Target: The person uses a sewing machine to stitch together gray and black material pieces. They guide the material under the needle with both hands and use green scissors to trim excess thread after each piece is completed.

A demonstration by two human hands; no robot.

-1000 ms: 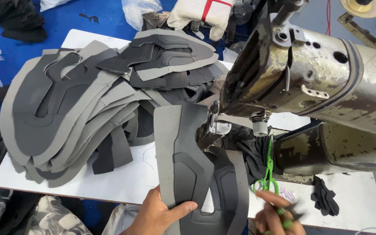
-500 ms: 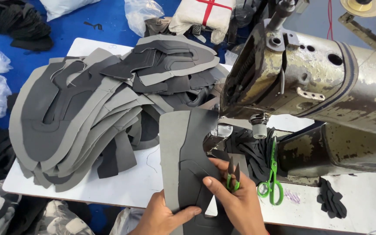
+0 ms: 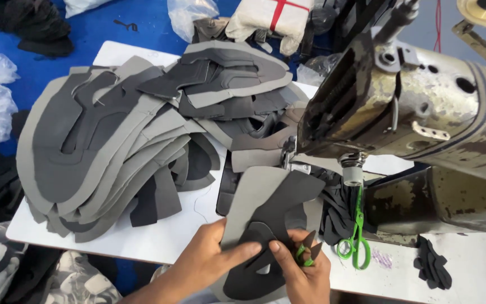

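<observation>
I hold a shoe upper piece (image 3: 265, 208), grey with a black overlay, near the table's front edge, just in front of the sewing machine's needle area (image 3: 351, 169). My left hand (image 3: 209, 264) grips its lower left edge, thumb on top. A small pair of green-handled thread snips (image 3: 306, 253) sits in my right hand (image 3: 305, 276), whose thumb presses the black overlay.
A large fanned pile of grey and black upper pieces (image 3: 113, 146) covers the white table (image 3: 142, 239) on the left. The worn metal sewing machine (image 3: 423, 112) fills the right. Green scissors (image 3: 355, 239) lie beside it, and black scraps (image 3: 434, 267) lie at the far right.
My right hand left the green scissors and came onto the piece with the snips. The piece has moved back from the needle toward me and turned to the right.
</observation>
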